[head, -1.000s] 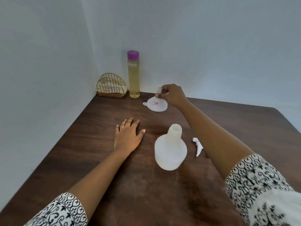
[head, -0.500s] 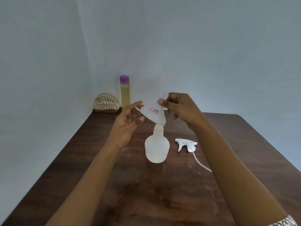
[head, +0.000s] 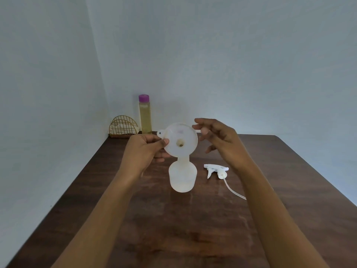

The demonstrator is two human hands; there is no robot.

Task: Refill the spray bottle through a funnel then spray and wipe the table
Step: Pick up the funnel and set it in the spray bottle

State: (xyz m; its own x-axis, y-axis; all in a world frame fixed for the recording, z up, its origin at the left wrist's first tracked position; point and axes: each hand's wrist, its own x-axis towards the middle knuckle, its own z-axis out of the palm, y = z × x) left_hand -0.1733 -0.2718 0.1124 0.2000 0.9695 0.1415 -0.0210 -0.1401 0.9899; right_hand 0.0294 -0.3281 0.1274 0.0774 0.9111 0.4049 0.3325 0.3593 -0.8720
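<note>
**Head view: funnel held tilted over the open spray bottle**

The left hand (head: 144,151) pinches the funnel (head: 183,136) at its left rim, its fingers (head: 165,141) closed on the edge just below the small tab. The funnel's wide mouth faces the camera, so its long axis runs away and downward toward the neck of the spray bottle (head: 182,176), which stands upright on the worktop (head: 173,229) directly beneath. Whether the spout has entered the neck cannot be told. The right hand (head: 220,142) hovers just beside the right rim, fingers spread and holding nothing. The spray head (head: 216,169) lies to the bottle's right. To seat it, the funnel likely needs tipping upright.
</note>
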